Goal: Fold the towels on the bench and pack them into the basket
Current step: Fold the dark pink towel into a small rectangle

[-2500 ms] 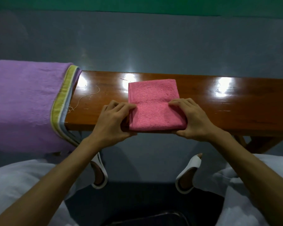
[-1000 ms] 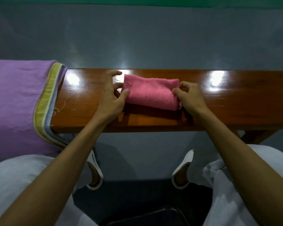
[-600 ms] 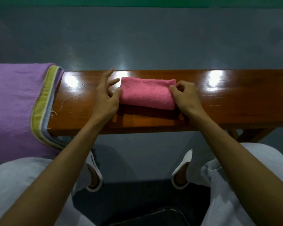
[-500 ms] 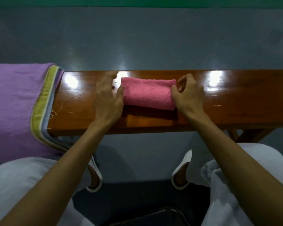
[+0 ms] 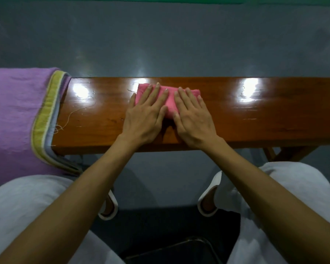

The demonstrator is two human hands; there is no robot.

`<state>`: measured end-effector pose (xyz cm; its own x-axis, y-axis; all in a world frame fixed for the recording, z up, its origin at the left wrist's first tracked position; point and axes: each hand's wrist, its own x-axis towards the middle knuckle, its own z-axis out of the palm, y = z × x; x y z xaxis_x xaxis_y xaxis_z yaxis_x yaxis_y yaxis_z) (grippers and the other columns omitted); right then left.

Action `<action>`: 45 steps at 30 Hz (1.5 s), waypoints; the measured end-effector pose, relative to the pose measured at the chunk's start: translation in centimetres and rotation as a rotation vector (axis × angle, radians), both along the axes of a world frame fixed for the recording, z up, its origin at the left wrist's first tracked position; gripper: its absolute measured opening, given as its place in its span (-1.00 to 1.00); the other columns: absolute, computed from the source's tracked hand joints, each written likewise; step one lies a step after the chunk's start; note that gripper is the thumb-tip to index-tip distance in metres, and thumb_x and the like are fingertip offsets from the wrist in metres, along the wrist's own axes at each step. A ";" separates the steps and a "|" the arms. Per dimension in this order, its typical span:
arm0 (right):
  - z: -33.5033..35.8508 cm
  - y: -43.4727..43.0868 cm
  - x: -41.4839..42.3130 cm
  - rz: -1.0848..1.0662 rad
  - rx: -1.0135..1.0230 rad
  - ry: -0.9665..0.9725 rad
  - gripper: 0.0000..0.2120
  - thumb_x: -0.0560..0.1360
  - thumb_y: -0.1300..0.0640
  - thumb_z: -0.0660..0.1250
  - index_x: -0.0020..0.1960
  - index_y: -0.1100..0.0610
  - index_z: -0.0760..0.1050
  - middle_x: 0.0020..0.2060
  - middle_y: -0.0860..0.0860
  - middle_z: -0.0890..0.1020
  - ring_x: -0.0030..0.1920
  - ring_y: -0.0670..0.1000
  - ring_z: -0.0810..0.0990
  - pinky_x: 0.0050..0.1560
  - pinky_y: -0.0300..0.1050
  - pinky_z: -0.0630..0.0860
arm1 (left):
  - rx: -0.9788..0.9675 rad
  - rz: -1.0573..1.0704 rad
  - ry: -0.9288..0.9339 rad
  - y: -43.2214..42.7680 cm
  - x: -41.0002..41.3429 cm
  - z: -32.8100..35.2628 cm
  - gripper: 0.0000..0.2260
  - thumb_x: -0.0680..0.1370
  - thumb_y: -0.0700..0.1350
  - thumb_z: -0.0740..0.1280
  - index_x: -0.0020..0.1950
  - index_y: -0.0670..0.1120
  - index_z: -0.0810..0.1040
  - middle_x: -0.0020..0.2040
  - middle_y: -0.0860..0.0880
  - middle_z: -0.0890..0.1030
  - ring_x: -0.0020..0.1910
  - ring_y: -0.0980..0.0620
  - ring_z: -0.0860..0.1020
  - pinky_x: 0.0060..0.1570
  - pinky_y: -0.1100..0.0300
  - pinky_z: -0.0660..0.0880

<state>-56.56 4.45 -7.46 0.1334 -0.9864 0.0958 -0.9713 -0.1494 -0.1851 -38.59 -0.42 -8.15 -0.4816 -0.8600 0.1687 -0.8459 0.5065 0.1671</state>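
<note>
Near the middle of the frame, a folded pink towel (image 5: 170, 106) lies on the glossy brown wooden bench (image 5: 255, 119), toward the bench's far edge. Both hands lie flat on top of it, palms down, side by side and almost touching.

The left hand (image 5: 145, 116) covers the towel's left part. Its fingers (image 5: 155, 94) are straight and slightly spread, with the tips reaching the towel's far edge, and the thumb lies along the inner side next to the right hand. The right hand (image 5: 194, 119) covers the right part in the same manner, with its fingers (image 5: 189, 96) extended and pressed onto the cloth. Neither hand curls around or pinches anything. Only a strip of pink shows between the hands and along the far edge.

At the left of the frame, a purple towel (image 5: 13, 115) with a yellow-green border hangs over the bench end, and a loose thread (image 5: 71, 114) trails from it onto the wood. In the lower frame are white trousers (image 5: 27, 206) and two white slippers (image 5: 107, 210) on the grey floor (image 5: 160, 35).
</note>
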 end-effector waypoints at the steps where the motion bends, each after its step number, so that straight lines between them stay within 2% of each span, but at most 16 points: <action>1: 0.0 0.0 -0.5 -0.026 0.009 -0.015 -0.38 0.70 -0.13 -0.19 0.67 0.14 -0.07 0.66 0.11 -0.01 0.65 0.10 -0.10 0.63 0.18 -0.05 | 0.009 0.005 0.007 0.0 0.0 0.1 -0.47 0.72 0.19 -0.19 0.69 0.10 -0.02 0.69 0.02 -0.03 0.67 0.03 -0.08 0.61 -0.19 -0.04; 5: 0.1 0.1 -1.9 -0.086 0.031 -0.029 -0.41 0.71 -0.14 -0.18 0.67 0.08 -0.02 0.66 0.06 0.02 0.65 0.14 -0.07 0.62 0.24 -0.03 | 0.033 0.043 0.024 0.1 -0.1 0.1 -0.47 0.72 0.19 -0.17 0.69 0.09 -0.02 0.69 0.01 -0.03 0.67 0.01 -0.09 0.61 -0.21 -0.05; 9: 0.0 0.0 -2.2 -0.094 0.035 -0.045 -0.43 0.71 -0.13 -0.18 0.67 0.03 -0.02 0.66 0.04 -0.03 0.65 0.12 -0.10 0.62 0.25 -0.06 | 0.084 0.150 0.053 -0.5 1.7 0.0 -0.50 0.73 0.18 -0.15 0.69 0.13 0.00 0.69 -0.02 -0.01 0.67 -0.08 -0.05 0.60 -0.21 -0.06; 13: 0.0 -0.4 -3.0 -0.126 0.072 -0.103 -0.49 0.73 -0.12 -0.12 0.66 -0.12 -0.02 0.66 0.08 -0.08 0.65 0.12 -0.12 0.62 0.24 -0.09 | 0.122 0.183 0.060 -0.2 2.9 0.1 -0.51 0.73 0.19 -0.16 0.68 0.17 -0.01 0.65 -0.08 0.22 0.65 -0.16 0.07 0.58 -0.21 -0.08; 15: 0.3 -0.6 -3.4 -0.165 0.107 -0.130 -0.51 0.73 -0.10 -0.08 0.65 -0.21 -0.01 0.66 0.14 -0.01 0.65 0.17 -0.08 0.62 0.22 -0.08 | 0.118 0.197 0.079 0.4 2.6 0.4 -0.52 0.74 0.17 -0.14 0.67 0.18 0.04 0.63 -0.07 0.27 0.64 -0.17 0.09 0.58 -0.21 -0.06; 19: 1.2 -0.7 -3.9 -0.199 0.134 -0.170 -0.53 0.73 -0.04 -0.03 0.62 -0.26 0.08 0.63 0.15 0.14 0.62 0.22 0.06 0.59 0.24 0.02 | 0.123 0.231 0.122 1.0 2.3 1.3 -0.55 0.74 0.14 -0.07 0.65 0.18 0.16 0.61 -0.07 0.32 0.64 -0.17 0.09 0.58 -0.21 -0.04; 22: 2.0 -1.0 -4.5 -0.174 0.144 -0.285 -0.55 0.71 -0.02 0.03 0.60 -0.20 0.21 0.58 0.08 0.27 0.54 0.18 0.19 0.53 0.27 0.17 | 0.141 0.217 0.215 1.5 2.2 2.2 -0.58 0.75 0.09 0.01 0.62 0.12 0.28 0.56 -0.08 0.40 0.61 -0.16 0.17 0.56 -0.18 0.03; 24: 2.5 -1.0 -4.9 -0.161 0.128 -0.391 -0.52 0.66 -0.12 0.03 0.57 -0.14 0.29 0.53 0.04 0.36 0.46 0.15 0.32 0.45 0.28 0.34 | 0.128 0.225 0.320 2.0 2.2 2.8 -0.61 0.75 0.04 0.09 0.58 0.09 0.36 0.47 -0.09 0.49 0.52 -0.14 0.30 0.46 -0.11 0.19; 26: 2.8 -0.9 -5.2 -0.176 0.113 -0.438 -0.51 0.65 -0.14 0.05 0.55 -0.11 0.33 0.50 0.04 0.40 0.42 0.13 0.37 0.38 0.27 0.44 | 0.116 0.250 0.396 2.2 2.0 3.2 -0.63 0.74 0.01 0.13 0.55 0.08 0.41 0.35 -0.10 0.58 0.38 -0.11 0.39 0.28 -0.02 0.29; 28: 3.0 -0.9 -5.5 -0.189 0.115 -0.427 -0.58 0.69 -0.04 0.11 0.54 -0.09 0.35 0.47 0.08 0.42 0.42 0.13 0.37 0.40 0.25 0.42 | 0.132 0.263 0.372 2.3 1.8 3.2 -0.63 0.73 0.03 0.11 0.54 0.11 0.39 0.31 -0.11 0.56 0.33 -0.11 0.40 0.24 -0.03 0.33; 30: 3.2 -1.1 -5.6 -0.202 0.135 -0.367 -0.58 0.70 0.00 0.15 0.55 -0.11 0.34 0.41 0.12 0.44 0.38 0.13 0.38 0.41 0.15 0.40 | 0.182 0.276 0.312 2.3 1.4 2.8 -0.63 0.72 0.08 0.09 0.54 0.15 0.33 0.35 -0.13 0.46 0.37 -0.13 0.36 0.31 -0.10 0.36; 33: 3.8 -1.4 -4.8 -0.219 0.198 -0.232 -0.57 0.70 -0.07 0.14 0.56 -0.17 0.28 0.26 0.14 0.43 0.28 0.14 0.40 0.31 0.12 0.42 | 0.223 0.311 0.222 2.2 0.7 2.3 -0.61 0.72 0.15 0.06 0.56 0.19 0.25 0.36 -0.16 0.39 0.38 -0.14 0.30 0.34 -0.10 0.32; 36: 4.3 -2.0 -4.6 -0.236 0.236 -0.193 -0.61 0.69 -0.12 0.16 0.50 -0.20 0.27 0.20 0.14 0.44 0.18 0.14 0.45 0.22 0.14 0.48 | 0.218 0.321 0.197 1.7 0.1 2.3 -0.58 0.70 0.21 0.07 0.56 0.20 0.26 0.38 -0.18 0.40 0.39 -0.16 0.30 0.35 -0.11 0.32; 39: 4.8 -2.7 -4.4 -0.233 0.272 -0.203 -0.65 0.66 -0.08 0.23 0.43 -0.17 0.30 0.23 0.17 0.48 0.08 0.15 0.51 0.19 0.18 0.56 | 0.219 0.319 0.204 1.5 -0.4 2.3 -0.56 0.68 0.22 0.13 0.56 0.19 0.28 0.41 -0.18 0.40 0.42 -0.17 0.30 0.38 -0.13 0.32; 45: 5.4 -2.9 -4.1 -0.243 0.282 -0.281 -0.62 0.62 0.04 0.33 0.41 -0.09 0.37 0.33 0.14 0.51 0.14 0.14 0.56 0.18 0.20 0.58 | 0.233 0.289 0.350 1.3 -1.0 2.9 -0.61 0.67 0.08 0.26 0.51 0.12 0.39 0.35 -0.16 0.44 0.37 -0.14 0.34 0.33 -0.02 0.33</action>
<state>-60.70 1.57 -2.04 -0.0973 -0.9786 -0.1811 -0.8782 0.1700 -0.4471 -39.61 0.89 -5.22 -0.1670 -0.9838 0.0655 -0.8193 0.1754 0.5458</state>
